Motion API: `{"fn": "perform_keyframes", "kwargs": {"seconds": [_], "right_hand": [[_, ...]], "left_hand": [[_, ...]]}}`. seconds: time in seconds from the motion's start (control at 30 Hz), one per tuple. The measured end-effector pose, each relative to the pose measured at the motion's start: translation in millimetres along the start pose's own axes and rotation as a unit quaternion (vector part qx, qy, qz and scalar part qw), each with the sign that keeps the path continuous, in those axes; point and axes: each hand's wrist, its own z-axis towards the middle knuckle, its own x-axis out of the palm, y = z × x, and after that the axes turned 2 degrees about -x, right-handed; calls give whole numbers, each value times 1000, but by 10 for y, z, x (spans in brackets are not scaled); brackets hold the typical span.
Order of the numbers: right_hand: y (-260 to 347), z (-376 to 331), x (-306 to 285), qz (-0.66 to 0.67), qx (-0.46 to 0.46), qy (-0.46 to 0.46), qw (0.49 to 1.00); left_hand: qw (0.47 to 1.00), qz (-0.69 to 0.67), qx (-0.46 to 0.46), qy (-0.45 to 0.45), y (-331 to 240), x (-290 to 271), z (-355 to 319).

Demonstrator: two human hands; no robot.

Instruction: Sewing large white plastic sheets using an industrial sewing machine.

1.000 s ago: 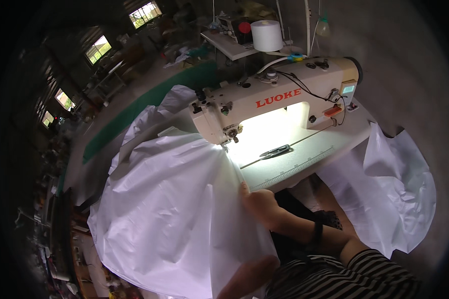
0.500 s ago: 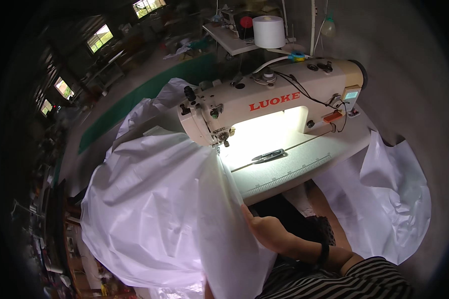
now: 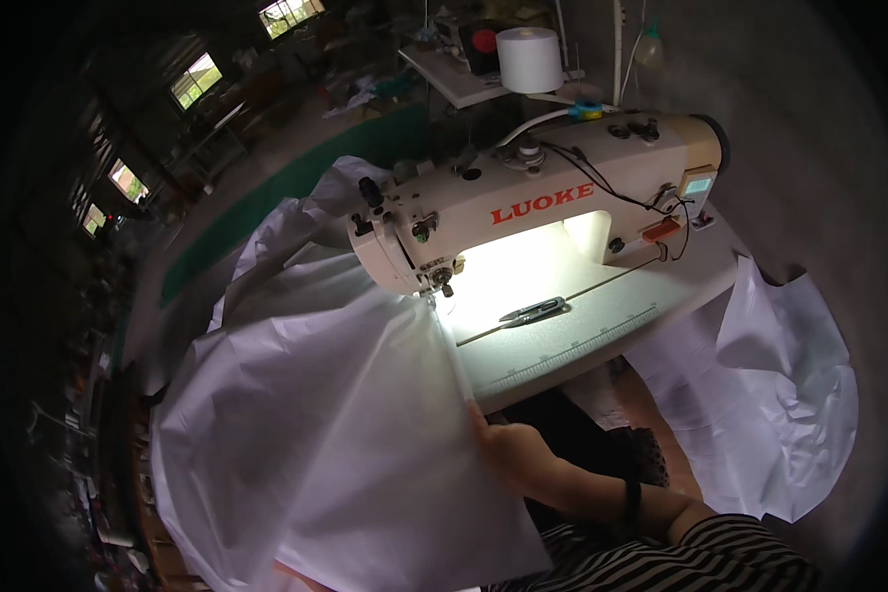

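Dim workshop beyond the lit counter (image 3: 582, 360). Draped white fabric (image 3: 335, 444) from the sewing machine's (image 3: 533, 207) needle over the lap; met its edge with right hand (image 3: 511, 452), fingers hidden, grip untellable; left hand unseen beneath. Could drag askew under hanging weight, or snag the thread snips (image 3: 533, 312).

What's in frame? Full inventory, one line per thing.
sewing machine: 1, cream, on the table, lamp lit under its arm
table: 1, pale top, under the machine
white fabric sheet: 1, large, spread left of the needle and over the lap
white fabric pile: 1, on the floor at right
thread snips: 1, dark, on the table under the lamp
thread cone: 1, white, on the stand behind the machine
windows: several, bright, far left wall
right hand: 1, on the sheet's edge by the table front; dark wristband
left hand: hidden under the sheet
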Motion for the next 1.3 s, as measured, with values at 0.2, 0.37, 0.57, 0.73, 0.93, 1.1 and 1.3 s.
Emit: {"fn": "perform_keyframes", "kwargs": {"seconds": [0.2, 0.37, 0.57, 0.73, 0.93, 1.1, 1.3], "right_hand": [[-75, 592, 13, -91, 43, -24, 995], [-199, 993, -26, -50, 60, -18, 997], [-575, 1257, 3, 215, 111, -80, 967], [-561, 799, -304, 451, 106, -34, 886], [-494, -243, -1214, 491, -31, -168, 854], [-602, -600, -1636, 454, -126, -359, 806], [-953, -1189, -1954, 425, -98, -372, 819]], "left_hand": [[993, 25, 91, -67, -1052, 655, 822], [963, 73, 210, -151, -1400, 905, 1213], [882, 452, 99, 84, -583, 495, 934], [799, 553, -48, 232, -394, -21, 1027], [822, 561, 58, 84, -1878, 191, 349], [931, 302, 65, 194, -2275, 987, -167], [941, -133, 232, 206, -3677, 1167, -249]]}}
